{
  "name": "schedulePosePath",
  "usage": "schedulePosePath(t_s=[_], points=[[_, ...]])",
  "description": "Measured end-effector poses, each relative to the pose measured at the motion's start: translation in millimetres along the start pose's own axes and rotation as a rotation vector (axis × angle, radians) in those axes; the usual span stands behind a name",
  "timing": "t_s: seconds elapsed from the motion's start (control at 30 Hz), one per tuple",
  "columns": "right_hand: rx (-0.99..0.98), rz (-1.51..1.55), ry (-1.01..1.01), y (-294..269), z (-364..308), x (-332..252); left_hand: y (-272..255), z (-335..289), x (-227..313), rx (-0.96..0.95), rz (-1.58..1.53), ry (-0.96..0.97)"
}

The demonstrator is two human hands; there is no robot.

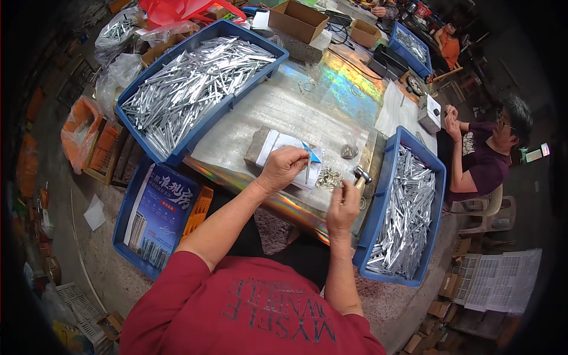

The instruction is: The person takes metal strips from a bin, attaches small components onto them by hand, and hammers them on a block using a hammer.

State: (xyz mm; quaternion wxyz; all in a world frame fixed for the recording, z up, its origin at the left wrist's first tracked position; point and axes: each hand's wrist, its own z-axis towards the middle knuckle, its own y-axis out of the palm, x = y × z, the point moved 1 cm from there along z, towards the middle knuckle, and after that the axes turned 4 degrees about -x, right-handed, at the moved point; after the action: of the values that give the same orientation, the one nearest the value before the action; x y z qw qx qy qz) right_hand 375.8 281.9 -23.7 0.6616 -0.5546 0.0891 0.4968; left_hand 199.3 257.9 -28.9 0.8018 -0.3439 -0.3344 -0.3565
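Observation:
My left hand [283, 168] pinches a thin metal strip [308, 168] between thumb and fingers, above a stone block [256, 147] wrapped in white sheet. A blue patch [313, 154] shows on the white sheet just behind the strip. Beside the block lies a small pile of brass-coloured and silvery parts [329, 177]. My right hand [342, 214] is raised at the near side of this pile, its fingers drawn together; anything between them is too small to make out. A hammer [362, 174] with a shiny head lies just beyond that hand.
Blue crates of metal strips stand at the far left [171, 155] and right [370, 260] of the worktable [236, 133]. A small clear bag [349, 151] lies behind the pile. Lower left is another blue crate [127, 245]. A co-worker [488, 148] sits at right.

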Motion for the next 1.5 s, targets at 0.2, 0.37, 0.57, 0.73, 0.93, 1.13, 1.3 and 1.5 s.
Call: schedulePosePath(t_s=[0.2,0.37,0.57,0.73,0.93,1.13,1.3,1.5], points=[[-0.016,-0.499,0.29,-18.2,-15.1,38.6,-0.5,1.6,1.7,-0.031,-0.014,0.002],[0.037,-0.154,0.616,-26.7,-9.0,45.2,-1.5,1.2,1.5,-0.023,-0.003,0.063],[0.036,0.798,0.567,-27.7,-12.9,-1.5,-1.1,1.0,1.7,-0.016,0.005,0.088],[-0.27,0.685,0.431,-38.5,-13.3,-33.7,-1.4,1.5,1.7,-0.011,0.012,0.104],[-0.269,0.249,0.148,-68.4,11.0,-78.5,-0.9,0.5,-2.0,-0.017,0.021,0.101],[-0.139,0.164,-0.042,-70.5,12.1,-92.0,1.7,-0.2,-1.4,-0.007,0.018,0.108],[-0.219,-0.014,-0.12,-69.4,18.4,-81.1,1.0,-4.4,-2.1,-0.01,0.028,0.136],[0.05,0.209,-0.014,-96.6,14.2,-122.5,-1.5,-0.8,-2.2,-0.014,0.019,0.11]])
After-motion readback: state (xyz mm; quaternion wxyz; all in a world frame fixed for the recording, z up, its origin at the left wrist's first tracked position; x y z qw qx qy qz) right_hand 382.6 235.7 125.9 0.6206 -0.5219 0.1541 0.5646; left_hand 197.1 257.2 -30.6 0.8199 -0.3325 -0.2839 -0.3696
